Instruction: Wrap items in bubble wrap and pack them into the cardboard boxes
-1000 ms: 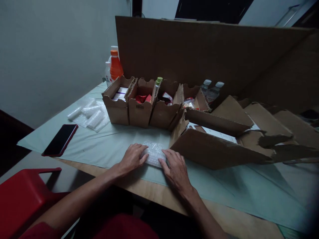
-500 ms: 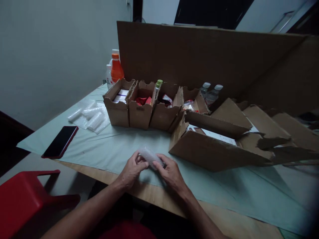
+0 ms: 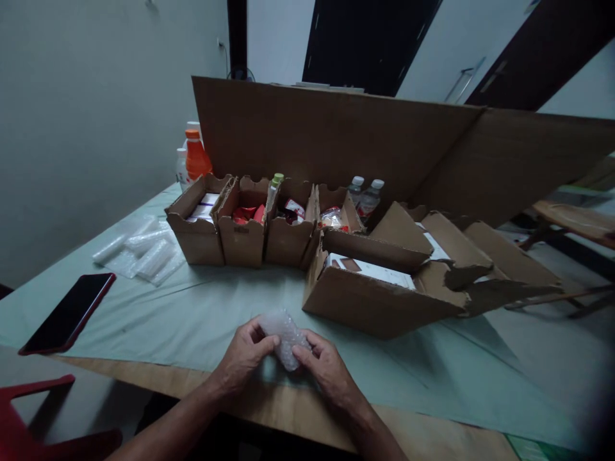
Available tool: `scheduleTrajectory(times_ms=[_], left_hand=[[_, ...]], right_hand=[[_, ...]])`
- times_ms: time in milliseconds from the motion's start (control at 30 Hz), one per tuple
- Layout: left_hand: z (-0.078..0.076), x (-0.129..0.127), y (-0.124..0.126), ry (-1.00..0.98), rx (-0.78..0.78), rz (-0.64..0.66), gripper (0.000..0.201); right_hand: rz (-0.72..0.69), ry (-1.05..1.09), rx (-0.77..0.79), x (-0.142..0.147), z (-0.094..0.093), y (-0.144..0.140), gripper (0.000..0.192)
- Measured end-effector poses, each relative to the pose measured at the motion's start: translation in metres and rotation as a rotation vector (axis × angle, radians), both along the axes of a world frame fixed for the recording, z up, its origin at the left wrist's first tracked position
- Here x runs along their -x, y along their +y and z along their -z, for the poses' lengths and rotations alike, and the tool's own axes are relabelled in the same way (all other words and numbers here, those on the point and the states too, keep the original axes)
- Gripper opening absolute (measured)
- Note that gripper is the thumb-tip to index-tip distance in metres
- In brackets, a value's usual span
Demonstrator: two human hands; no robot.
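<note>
A small piece of bubble wrap (image 3: pixel 284 338) is held between both hands, just above the near edge of the table. My left hand (image 3: pixel 245 353) grips its left side, thumb in front. On its right lower side, my right hand (image 3: pixel 327 366) pinches it between thumb and fingers. Whether anything lies inside the wrap, I cannot tell. More bubble wrap (image 3: pixel 144 246), in several rolled and flat pieces, lies at the left on the green cloth.
Cardboard bins (image 3: pixel 245 246) line the table's back, holding boxes and red packets. A larger bin (image 3: pixel 375 307) with a white box stands to the right. Bottles (image 3: pixel 196 157), a phone (image 3: pixel 70 314), a red stool (image 3: pixel 29 416) and a tall cardboard panel (image 3: pixel 312 131) surround the area.
The bubble wrap has been turned, and now shows a wider, flatter face between my hands. The view has swung right, so the scene appears shifted left and lower.
</note>
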State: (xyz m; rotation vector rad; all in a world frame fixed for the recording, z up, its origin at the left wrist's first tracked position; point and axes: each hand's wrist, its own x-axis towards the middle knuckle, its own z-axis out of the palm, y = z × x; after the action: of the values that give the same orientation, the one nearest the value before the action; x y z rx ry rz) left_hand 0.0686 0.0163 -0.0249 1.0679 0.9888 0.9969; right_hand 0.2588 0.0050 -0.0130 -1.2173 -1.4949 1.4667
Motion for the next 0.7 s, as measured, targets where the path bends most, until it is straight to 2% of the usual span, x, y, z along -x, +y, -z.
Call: scheduleTrajectory(times_ms=[67, 133, 267, 367, 433, 500, 567, 700], left_hand=[[-0.008, -0.002, 0.006, 0.066, -0.105, -0.014, 0.05], [-0.022, -0.006, 0.015, 0.177, -0.298, -0.072, 0.057], [-0.064, -0.028, 0.044, 0.397, -0.783, -0.111, 0.058], [-0.087, -0.052, 0.067, 0.475, -0.984, -0.055, 0.065], [-0.09, -0.064, 0.079, 0.535, -1.043, -0.038, 0.055], [-0.085, -0.071, 0.085, 0.59, -1.078, -0.065, 0.034], [-0.077, -0.073, 0.084, 0.614, -1.097, -0.109, 0.02], [-0.067, -0.071, 0.079, 0.612, -1.114, -0.157, 0.015]], right_hand=[[0.068, -0.041, -0.03, -0.01, -0.01, -0.001, 0.042], [0.103, -0.093, -0.075, -0.025, -0.028, -0.004, 0.04], [0.213, -0.236, -0.237, -0.065, -0.076, -0.007, 0.039], [0.371, -0.345, -0.333, -0.095, -0.11, 0.0, 0.042], [0.453, -0.42, -0.386, -0.111, -0.127, 0.01, 0.044], [0.474, -0.495, -0.423, -0.12, -0.141, 0.024, 0.045], [0.435, -0.568, -0.438, -0.123, -0.152, 0.038, 0.045], [0.33, -0.744, -0.456, -0.114, -0.171, 0.069, 0.042]])
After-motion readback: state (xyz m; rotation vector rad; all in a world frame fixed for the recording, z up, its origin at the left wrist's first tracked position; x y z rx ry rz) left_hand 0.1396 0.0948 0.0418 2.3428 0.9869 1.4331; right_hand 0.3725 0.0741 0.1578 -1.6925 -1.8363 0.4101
